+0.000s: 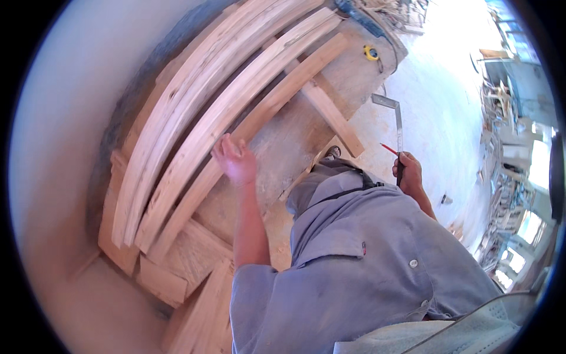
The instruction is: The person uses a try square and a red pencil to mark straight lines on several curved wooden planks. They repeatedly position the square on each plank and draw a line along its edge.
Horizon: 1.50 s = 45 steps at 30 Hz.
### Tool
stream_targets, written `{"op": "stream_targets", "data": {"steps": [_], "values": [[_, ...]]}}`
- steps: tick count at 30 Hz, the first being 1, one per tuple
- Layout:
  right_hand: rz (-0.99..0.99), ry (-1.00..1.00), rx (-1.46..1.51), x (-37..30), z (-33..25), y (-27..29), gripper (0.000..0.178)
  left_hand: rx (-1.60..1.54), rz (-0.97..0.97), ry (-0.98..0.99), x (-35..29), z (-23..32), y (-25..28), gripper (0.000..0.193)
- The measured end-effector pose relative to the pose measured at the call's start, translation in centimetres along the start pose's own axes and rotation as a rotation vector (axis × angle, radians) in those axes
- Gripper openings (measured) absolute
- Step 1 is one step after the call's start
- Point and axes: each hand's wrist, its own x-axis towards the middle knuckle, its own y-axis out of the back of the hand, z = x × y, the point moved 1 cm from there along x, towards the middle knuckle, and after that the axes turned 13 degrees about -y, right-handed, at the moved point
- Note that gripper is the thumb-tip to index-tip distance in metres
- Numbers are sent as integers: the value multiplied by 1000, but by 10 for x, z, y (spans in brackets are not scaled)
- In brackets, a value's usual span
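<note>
The narrow wooden beam (289, 89) is lying on the near side of a row of pieces, slanting across my left, and my left hand (237, 160) is hovering at its edge, fingers half-curled and gripping nothing I can see; whether the fingertips are touching the wood I cannot tell. My right hand (411, 173) is grasping a carpenter's square (399, 121) by its dark handle, with a red pencil (388, 148) sticking out of the same fist. That shared grip is looking risky to me: loosening it for one could be letting the other drop or twist. A careless push from my left could also be sliding the beam against the thicker beam (203, 133) beside it, pinching my fingers in the gap. A short crosspiece (333, 118) is jutting toward my body, where my shirt (365, 236) could be catching its end. Farther out, a yellow tape measure (370, 53) is resting near the surface's edge, where a knock could be tipping it off.
</note>
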Motion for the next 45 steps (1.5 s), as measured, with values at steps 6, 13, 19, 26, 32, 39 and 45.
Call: {"op": "stream_targets", "data": {"steps": [6,13,19,26,32,39,45], "values": [[102,-19,76,-12,8,0,16,332,-431,-417,89,-27,-11,79],[211,-100,169,-30,37,10,15,418,-646,-519,116,-37,-12,93],[226,-122,170,-26,59,18,14,373,-649,-488,120,-39,-21,95],[248,-97,144,-32,48,24,14,336,-464,-471,119,-50,-22,96],[258,-81,94,-19,40,22,16,459,-569,-506,118,-41,-21,97],[226,-4,39,-10,15,-12,14,554,-736,-566,117,-55,-27,95],[215,7,61,-19,21,-17,15,443,-724,-535,120,-34,-7,87]]}}
